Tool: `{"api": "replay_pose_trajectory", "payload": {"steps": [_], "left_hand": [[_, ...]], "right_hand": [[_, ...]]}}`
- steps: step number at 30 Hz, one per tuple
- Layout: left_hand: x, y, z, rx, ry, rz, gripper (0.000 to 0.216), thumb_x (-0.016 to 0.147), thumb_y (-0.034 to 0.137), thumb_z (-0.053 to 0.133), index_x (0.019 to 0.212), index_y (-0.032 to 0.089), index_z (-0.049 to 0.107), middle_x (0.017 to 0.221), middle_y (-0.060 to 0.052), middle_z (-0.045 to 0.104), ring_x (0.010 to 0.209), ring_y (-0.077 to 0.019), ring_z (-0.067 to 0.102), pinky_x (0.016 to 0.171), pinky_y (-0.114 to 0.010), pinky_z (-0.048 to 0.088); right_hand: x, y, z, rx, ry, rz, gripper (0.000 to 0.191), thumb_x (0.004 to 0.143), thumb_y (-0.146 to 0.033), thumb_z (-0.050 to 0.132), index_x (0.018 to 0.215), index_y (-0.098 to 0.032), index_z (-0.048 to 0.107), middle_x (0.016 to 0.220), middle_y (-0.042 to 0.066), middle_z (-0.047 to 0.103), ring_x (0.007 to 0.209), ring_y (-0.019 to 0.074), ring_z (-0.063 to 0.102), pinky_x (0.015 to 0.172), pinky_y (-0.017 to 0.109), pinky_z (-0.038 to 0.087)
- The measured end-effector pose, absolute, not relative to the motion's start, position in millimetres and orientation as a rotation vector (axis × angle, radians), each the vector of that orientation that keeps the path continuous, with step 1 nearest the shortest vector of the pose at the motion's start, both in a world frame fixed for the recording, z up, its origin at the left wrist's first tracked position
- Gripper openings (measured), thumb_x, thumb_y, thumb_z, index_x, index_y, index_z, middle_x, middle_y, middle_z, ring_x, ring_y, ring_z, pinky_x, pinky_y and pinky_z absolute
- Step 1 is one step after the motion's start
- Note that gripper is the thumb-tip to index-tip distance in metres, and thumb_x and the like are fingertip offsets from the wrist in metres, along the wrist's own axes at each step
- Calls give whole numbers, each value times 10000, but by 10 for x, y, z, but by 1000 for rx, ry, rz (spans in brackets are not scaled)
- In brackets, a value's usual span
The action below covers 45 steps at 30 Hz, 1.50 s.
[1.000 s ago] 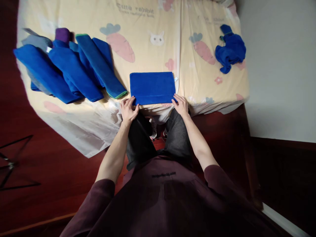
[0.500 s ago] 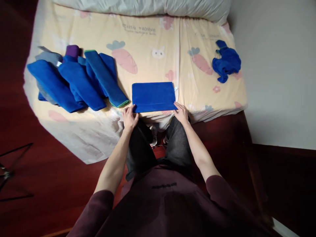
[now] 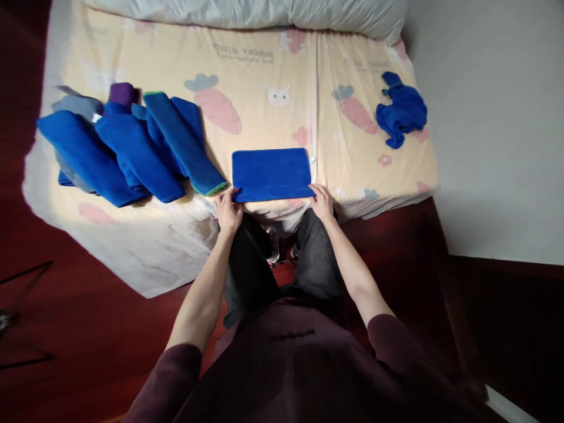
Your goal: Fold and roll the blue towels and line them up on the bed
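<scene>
A blue towel lies folded into a flat rectangle at the near edge of the bed. My left hand pinches its near left corner. My right hand pinches its near right corner. Both hands rest on the edge of the bed, right in front of my knees.
Several folded blue towels lie fanned out on the left of the bed, with a purple one and a grey one behind them. A crumpled blue cloth sits far right. A pillow runs along the back. A grey wall stands to the right.
My fingers have gone from lying flat on the towel's near corners to pinching its near edge. The camera has tilted up, bringing the pillow into view.
</scene>
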<state>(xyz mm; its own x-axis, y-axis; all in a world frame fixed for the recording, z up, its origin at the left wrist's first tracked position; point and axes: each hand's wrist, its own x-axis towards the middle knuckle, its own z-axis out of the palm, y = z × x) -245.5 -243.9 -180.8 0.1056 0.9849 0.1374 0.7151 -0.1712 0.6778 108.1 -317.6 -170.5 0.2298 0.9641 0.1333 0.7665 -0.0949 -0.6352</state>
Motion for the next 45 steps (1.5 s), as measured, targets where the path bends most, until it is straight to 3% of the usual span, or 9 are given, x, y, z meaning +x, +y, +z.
{"api": "replay_pose_trajectory", "payload": {"steps": [11, 18, 21, 26, 30, 37, 45], "left_hand": [[-2550, -2424, -1899, 1950, 1618, 831, 593, 873, 88, 511, 1406, 255, 708, 1327, -134, 738, 1333, -371, 560, 1194, -575, 387], [-2547, -2418, -1903, 1875, 1642, 881, 377, 996, 173, 521, 1346, 169, 661, 1362, -182, 688, 1312, -340, 560, 1201, -546, 389], [-2540, -2416, -1925, 1876, 1630, 930, 317, 1070, 265, 484, 1310, 138, 647, 1354, -200, 677, 1283, -320, 578, 1193, -519, 406], [-2525, -2415, -1946, 1843, 1640, 990, 320, 1079, 328, 478, 1314, 203, 655, 1342, -180, 672, 1307, -322, 602, 1199, -513, 420], [-2538, -2415, -1955, 1851, 1607, 1005, 374, 1071, 393, 490, 1353, 212, 654, 1337, -188, 670, 1296, -340, 608, 1195, -539, 426], [-2600, -2370, -2036, 1873, 1607, 997, 368, 1054, 436, 520, 1288, 181, 643, 1242, -202, 682, 1182, -347, 642, 1117, -535, 480], [-2565, -2347, -2068, 1818, 1699, 966, 317, 1090, 410, 429, 1195, 192, 634, 1173, -174, 699, 1139, -326, 662, 1096, -503, 483]], "right_hand": [[1078, -3136, -1732, -2046, -1551, 361, 492, 939, -78, 557, 1376, -192, 751, 1348, 133, 686, 1190, 276, 706, 1089, 409, 598], [1095, -3125, -1833, -1987, -1492, 336, 270, 1051, -315, 587, 1208, -168, 750, 1288, 156, 693, 1107, 266, 723, 1079, 422, 608], [1092, -3120, -1836, -1952, -1482, 332, 328, 1085, -415, 561, 1190, -159, 737, 1280, 176, 709, 1162, 288, 718, 1117, 440, 590], [1093, -3154, -1777, -1759, -1533, 368, 387, 1107, -394, 502, 1355, -164, 692, 1411, 169, 707, 1306, 266, 690, 1188, 408, 545], [1093, -3189, -1756, -1733, -1541, 438, 429, 1105, -376, 487, 1458, -207, 661, 1406, 122, 736, 1245, 243, 720, 1156, 408, 570], [1105, -3140, -1838, -1890, -1437, 506, 381, 1090, -426, 554, 1330, -184, 723, 1084, 119, 802, 1008, 276, 770, 1007, 424, 618], [1107, -3099, -1851, -1971, -1402, 527, 402, 1128, -473, 476, 1279, -193, 722, 1201, 151, 796, 1147, 323, 763, 1064, 467, 593]]}}
